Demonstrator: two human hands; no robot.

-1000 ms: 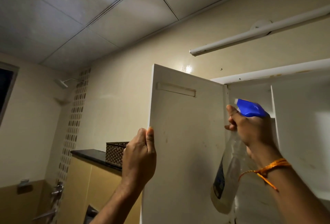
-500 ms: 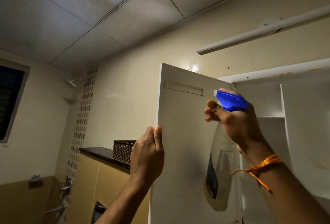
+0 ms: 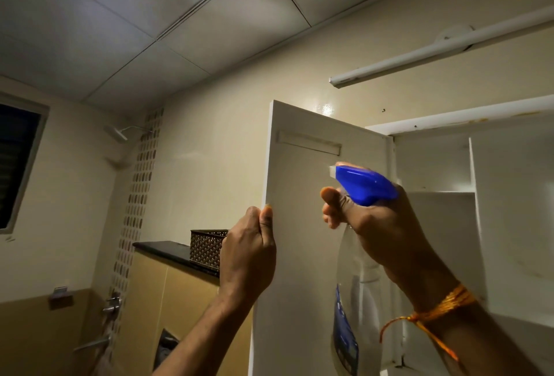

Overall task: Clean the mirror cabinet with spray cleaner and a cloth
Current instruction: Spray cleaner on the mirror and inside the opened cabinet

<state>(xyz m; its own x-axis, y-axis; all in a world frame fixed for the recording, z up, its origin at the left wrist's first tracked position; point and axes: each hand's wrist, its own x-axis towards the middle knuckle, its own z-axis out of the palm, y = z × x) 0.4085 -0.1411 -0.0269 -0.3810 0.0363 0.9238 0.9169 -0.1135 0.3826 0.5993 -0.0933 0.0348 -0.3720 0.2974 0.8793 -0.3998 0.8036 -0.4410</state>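
The white cabinet door (image 3: 302, 183) stands swung open, its inner face toward me. My left hand (image 3: 248, 252) grips the door's free left edge, fingers curled round it. My right hand (image 3: 377, 228) holds a clear spray bottle (image 3: 350, 285) with a blue trigger head (image 3: 364, 185), nozzle pointing left at the door's inner face. My fingers are wrapped on the trigger. The open cabinet (image 3: 443, 225) with white shelves lies behind my right hand. No cloth is in view.
A white tube light (image 3: 434, 54) hangs on the wall above the cabinet. A dark woven basket (image 3: 207, 246) sits on a black ledge (image 3: 162, 249) to the left. A shower head (image 3: 117, 132), taps (image 3: 112, 305) and a dark window (image 3: 18, 162) are at far left.
My right hand has carried the spray bottle leftward and a little up, from in front of the cabinet opening to in front of the door's inner face. My left hand keeps its grip on the door edge.
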